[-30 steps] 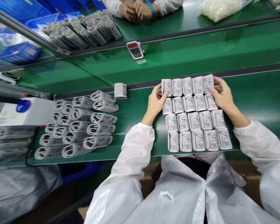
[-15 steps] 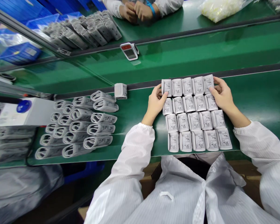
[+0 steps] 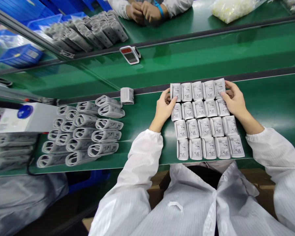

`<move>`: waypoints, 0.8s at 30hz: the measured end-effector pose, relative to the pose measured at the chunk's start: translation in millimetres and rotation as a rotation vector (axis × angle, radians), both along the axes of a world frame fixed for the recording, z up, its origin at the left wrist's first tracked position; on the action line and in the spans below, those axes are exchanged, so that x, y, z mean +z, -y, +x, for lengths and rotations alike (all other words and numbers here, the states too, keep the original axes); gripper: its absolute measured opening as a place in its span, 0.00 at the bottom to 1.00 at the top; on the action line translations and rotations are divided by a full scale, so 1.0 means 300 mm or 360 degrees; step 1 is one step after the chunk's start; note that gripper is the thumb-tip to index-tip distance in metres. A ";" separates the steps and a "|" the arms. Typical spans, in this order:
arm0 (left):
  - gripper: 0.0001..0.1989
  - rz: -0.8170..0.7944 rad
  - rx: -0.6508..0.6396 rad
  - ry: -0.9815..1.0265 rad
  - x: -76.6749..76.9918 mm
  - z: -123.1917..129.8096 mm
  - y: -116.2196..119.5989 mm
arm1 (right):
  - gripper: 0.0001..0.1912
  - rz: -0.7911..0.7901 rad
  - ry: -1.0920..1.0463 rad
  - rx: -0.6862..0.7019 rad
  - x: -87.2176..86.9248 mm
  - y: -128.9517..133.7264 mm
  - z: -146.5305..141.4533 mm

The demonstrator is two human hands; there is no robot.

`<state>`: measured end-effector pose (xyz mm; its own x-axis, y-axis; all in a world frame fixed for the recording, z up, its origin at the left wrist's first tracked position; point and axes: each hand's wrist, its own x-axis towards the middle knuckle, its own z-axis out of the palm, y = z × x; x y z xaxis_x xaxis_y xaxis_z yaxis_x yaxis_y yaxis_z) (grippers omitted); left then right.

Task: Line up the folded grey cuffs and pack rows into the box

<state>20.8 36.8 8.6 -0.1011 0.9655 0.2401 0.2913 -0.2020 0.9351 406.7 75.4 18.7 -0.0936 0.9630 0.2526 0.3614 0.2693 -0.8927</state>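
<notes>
Fingers: left hand point(image 3: 164, 109) and right hand point(image 3: 233, 101) spread apart, resting on the block's edges.
Count: twenty folded white printed cuffs point(image 3: 204, 119), four rows of five.
Surface: green desk point(image 3: 140, 121).

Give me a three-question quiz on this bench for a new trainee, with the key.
1. In the block of folded cuffs on the green conveyor belt, how many rows are there, and how many cuffs in each row?
2. True or false: the left hand touches the block's top row.
3. Where do the rolled cuffs lie, as the person sees them? A: left of the block. B: right of the block. C: on top of it.

Key: 1. Four rows of five. 2. True. 3. A.
</notes>
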 end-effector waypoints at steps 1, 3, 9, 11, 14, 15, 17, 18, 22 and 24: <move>0.42 0.0002 -0.0001 -0.0001 -0.001 -0.001 0.000 | 0.50 0.0000 -0.0006 -0.0007 0.000 0.000 -0.001; 0.41 0.0005 0.0001 -0.0004 -0.004 -0.002 -0.002 | 0.50 0.0002 -0.0006 -0.0013 -0.002 -0.001 -0.002; 0.42 -0.0009 0.0006 -0.0008 -0.005 -0.002 -0.002 | 0.50 0.0000 0.0005 -0.0015 -0.003 -0.002 0.000; 0.43 -0.0018 0.0010 -0.0007 -0.003 -0.001 -0.001 | 0.51 -0.0007 -0.0008 -0.0015 -0.002 -0.001 -0.001; 0.43 -0.0011 0.0009 -0.0008 0.000 0.000 0.000 | 0.52 -0.0020 -0.0035 -0.0023 -0.002 -0.001 -0.003; 0.42 -0.0006 0.0005 -0.0008 0.000 0.000 0.000 | 0.52 -0.0022 -0.0041 -0.0026 -0.002 -0.001 -0.003; 0.42 0.0001 -0.0002 -0.0007 -0.001 -0.001 0.000 | 0.52 -0.0020 -0.0049 -0.0031 -0.003 -0.002 -0.002; 0.42 0.0001 -0.0004 -0.0007 -0.002 -0.002 -0.001 | 0.52 -0.0018 -0.0050 -0.0033 -0.004 -0.002 -0.001; 0.41 0.0008 -0.0008 -0.0015 -0.006 -0.003 -0.003 | 0.51 -0.0006 -0.0006 -0.0012 -0.007 -0.004 0.004; 0.40 0.0013 -0.0009 -0.0012 -0.007 -0.002 -0.003 | 0.51 0.0000 0.0015 0.0001 -0.006 -0.005 0.004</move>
<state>20.0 37.8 6.4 -0.0934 0.9640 0.2489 0.2971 -0.2116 0.9311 407.9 76.8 16.8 -0.0964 0.9629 0.2519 0.3698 0.2696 -0.8891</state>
